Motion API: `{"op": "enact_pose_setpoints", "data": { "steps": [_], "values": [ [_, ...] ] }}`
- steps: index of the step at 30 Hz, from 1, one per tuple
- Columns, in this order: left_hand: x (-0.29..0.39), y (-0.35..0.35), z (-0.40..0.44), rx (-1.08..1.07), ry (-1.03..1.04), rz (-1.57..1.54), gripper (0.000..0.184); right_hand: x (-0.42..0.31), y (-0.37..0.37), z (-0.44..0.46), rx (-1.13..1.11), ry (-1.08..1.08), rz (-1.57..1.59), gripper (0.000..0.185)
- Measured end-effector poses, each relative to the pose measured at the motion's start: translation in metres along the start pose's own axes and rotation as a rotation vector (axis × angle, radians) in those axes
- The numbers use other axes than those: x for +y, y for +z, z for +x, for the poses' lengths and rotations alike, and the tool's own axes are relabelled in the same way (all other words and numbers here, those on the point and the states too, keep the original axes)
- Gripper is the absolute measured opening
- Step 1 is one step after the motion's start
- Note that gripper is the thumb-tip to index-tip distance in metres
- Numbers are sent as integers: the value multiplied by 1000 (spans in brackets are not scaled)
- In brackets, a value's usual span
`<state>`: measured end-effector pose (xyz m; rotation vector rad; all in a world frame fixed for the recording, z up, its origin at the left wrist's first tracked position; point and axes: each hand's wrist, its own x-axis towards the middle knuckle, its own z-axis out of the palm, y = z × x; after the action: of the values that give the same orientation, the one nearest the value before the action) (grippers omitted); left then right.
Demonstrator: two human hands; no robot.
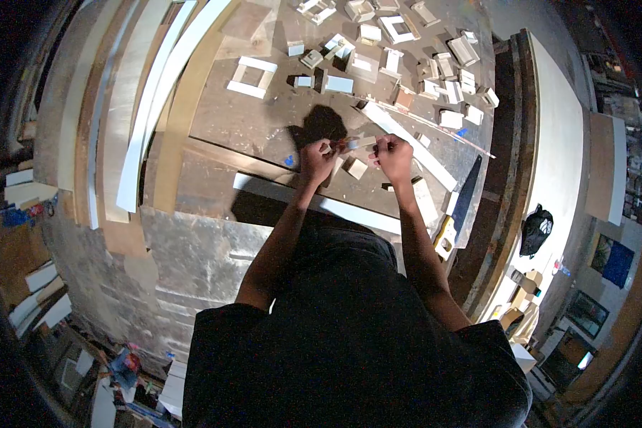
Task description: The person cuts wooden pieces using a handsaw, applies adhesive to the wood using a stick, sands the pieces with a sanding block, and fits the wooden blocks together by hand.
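Over the worktable both my hands are raised close together. My left hand [317, 161] is closed in a pinch, and what sits between its fingertips is too small to make out. Pinched in my right hand [394, 157] is a small pale wood piece [366, 141], which points toward the left hand. A small wood block [356, 167] lies on the table just below and between the hands. The dark shadow of a hand falls on the tabletop beyond them.
Several small wooden frames and blocks [364, 65] are scattered over the far part of the worktable [225, 118]. Long boards [150, 107] lie on the left. A white strip [410, 146] and a handsaw [469, 192] lie to the right. A black bag [537, 230] rests on a neighbouring panel.
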<state>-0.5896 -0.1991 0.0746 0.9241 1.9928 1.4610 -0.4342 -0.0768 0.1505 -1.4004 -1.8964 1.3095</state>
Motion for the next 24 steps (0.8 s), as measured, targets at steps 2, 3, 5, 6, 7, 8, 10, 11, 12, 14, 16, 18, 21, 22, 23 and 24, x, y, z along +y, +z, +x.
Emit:
{"op": "enact_pose_setpoints", "data": {
  "steps": [2, 3, 5, 6, 7, 8, 10, 11, 12, 14, 16, 18, 21, 22, 23, 24],
  "values": [
    [9, -4, 1, -18, -69, -5, 19, -3, -7, -1, 15, 60, 35, 27],
    [5, -6, 1, -49, -91, -83, 19, -5, -11, -3, 16, 58, 36, 27],
    [-18, -6, 1, -80, -110, -161, 19, -11, -21, -7, 9, 81, 155, 25],
    [-45, 1, 1, -61, -100, -113, 17, -11, -25, -8, 6, 107, 206, 26],
    [-50, -1, 0, -73, -135, -117, 17, -16, -29, -11, 6, 105, 205, 26],
    [-54, -3, -1, -86, -170, -120, 17, -21, -34, -14, 10, 143, 299, 26],
    [-38, -15, -3, -116, -413, -501, 18, -35, -45, -21, 5, 211, 423, 23],
    [-12, -27, -4, -132, -617, -880, 18, -41, -50, -24, 5, 208, 424, 23],
    [20, -37, -7, -129, -559, -784, 19, -45, -54, -27, -5, 199, 498, 21],
    [53, -48, -10, -167, -500, -835, 20, -53, -63, -34, -31, 164, 599, 16],
    [82, -61, -13, -258, -423, -898, 21, -69, -72, -42, -38, 134, 650, 15],
    [100, -68, -15, -331, -416, -978, 21, -94, -81, -53, -52, 109, 732, 11],
    [124, -77, -17, -450, -401, -1112, 29, -115, -95, -65, -77, 42, 786, 5],
    [133, -80, -19, -465, -389, -1150, 29, -120, -100, -68, -97, 19, 811, 3],
    [142, -82, -21, -482, -378, -1188, 28, -126, -103, -72, -95, 18, 813, 3],
    [151, -84, -22, -484, -376, -1186, 28, -133, -105, -76, -103, -10, 852, 4]
  ]
}}
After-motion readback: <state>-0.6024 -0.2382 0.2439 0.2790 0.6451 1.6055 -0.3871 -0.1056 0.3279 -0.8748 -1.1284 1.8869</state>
